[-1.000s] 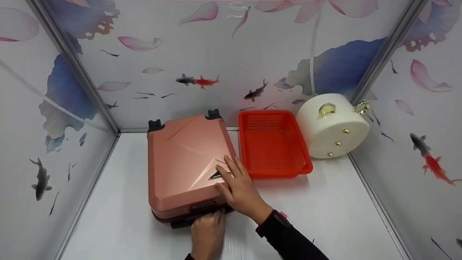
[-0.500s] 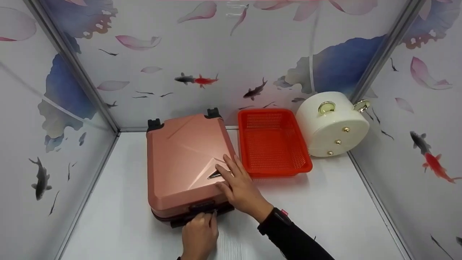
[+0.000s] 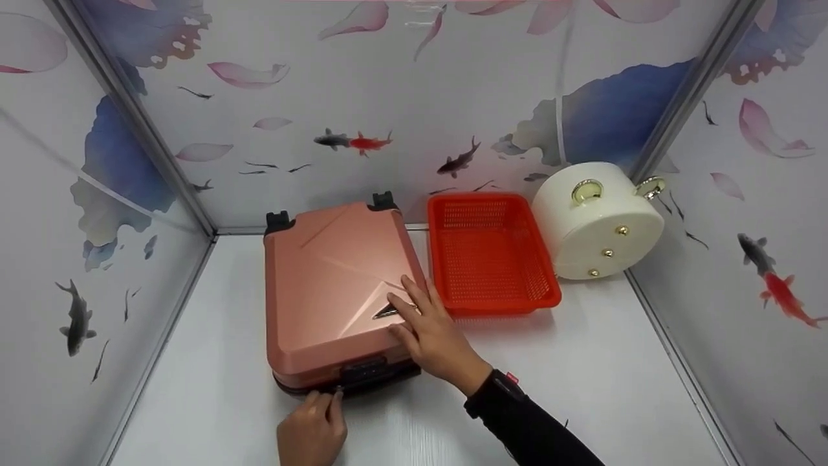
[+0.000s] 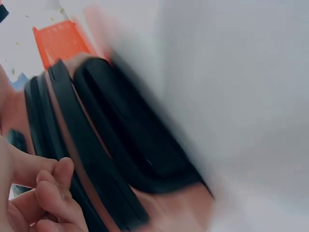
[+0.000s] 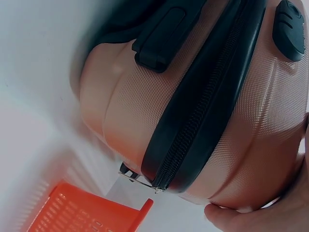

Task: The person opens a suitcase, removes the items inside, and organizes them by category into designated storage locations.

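A rose-pink hard-shell suitcase (image 3: 336, 272) lies flat on the white surface, wheels toward the back wall. At its front edge my left hand (image 3: 312, 428) pinches what looks like the zipper pull between thumb and fingers; the fingers mostly cover it. In the left wrist view the curled fingertips (image 4: 60, 176) sit against the black zipper band (image 4: 79, 145). My right hand (image 3: 435, 340) rests with spread fingers on the lid's front right corner, beside the dark triangular badge (image 3: 386, 311). The right wrist view shows the zipper teeth (image 5: 205, 104) meshed between two black strips.
A red perforated plastic basket (image 3: 491, 309) stands right of the suitcase. Beside it, in the back right corner, a cream round case (image 3: 601, 226) with gold rings and studs lies tilted. Patterned panels (image 3: 414, 97) wall in the back and both sides.
My left hand has slid leftward along the suitcase's front edge, from right of the black handle to left of it. My right hand has stayed on the lid; the suitcase has hardly moved.
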### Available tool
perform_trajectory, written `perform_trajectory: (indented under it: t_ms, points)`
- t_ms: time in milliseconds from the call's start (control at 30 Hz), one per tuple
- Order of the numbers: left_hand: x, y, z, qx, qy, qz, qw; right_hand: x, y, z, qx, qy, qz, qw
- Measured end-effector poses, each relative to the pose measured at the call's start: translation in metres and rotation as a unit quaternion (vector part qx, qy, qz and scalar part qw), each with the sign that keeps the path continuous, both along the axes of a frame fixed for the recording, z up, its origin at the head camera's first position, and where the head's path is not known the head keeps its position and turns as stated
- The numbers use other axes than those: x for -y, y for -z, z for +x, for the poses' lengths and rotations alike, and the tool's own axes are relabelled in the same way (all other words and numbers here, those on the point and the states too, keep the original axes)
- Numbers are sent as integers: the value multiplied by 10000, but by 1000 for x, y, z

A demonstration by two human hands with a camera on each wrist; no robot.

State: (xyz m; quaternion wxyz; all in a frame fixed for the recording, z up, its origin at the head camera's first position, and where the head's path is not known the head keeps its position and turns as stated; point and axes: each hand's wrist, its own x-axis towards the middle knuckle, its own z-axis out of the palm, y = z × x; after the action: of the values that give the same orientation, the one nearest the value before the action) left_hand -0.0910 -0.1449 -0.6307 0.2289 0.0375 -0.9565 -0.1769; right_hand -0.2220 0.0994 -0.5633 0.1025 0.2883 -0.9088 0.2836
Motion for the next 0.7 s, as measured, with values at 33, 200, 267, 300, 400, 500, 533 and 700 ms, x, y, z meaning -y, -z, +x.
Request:
perform_trajectory:
  t_ms: [33,200,267,300,400,500,533,700]
  points:
    - [6,1,1,-66,-42,7,10000,0,0,0,26,6,1,10000]
    - [37,0,8,-143,-255,142,9995,-2,-2,0,135,20,66,9999]
    - [49,-2,9,-12,-328,227,9992,-3,-3,0,178,21,111,9998]
    - [56,-4,10,78,-376,311,9988,-4,-3,0,217,24,130,9997]
    - [77,-8,8,272,-641,507,9963,-4,-4,0,337,40,164,9993]
    - [96,-8,2,385,-924,743,9922,-5,-4,0,460,24,188,9988]
    - [102,-8,-1,422,-1016,811,9906,-5,-4,0,479,9,184,9987]
    - [119,-6,-23,848,-1158,1354,9803,-7,-2,-1,452,-44,112,9989]
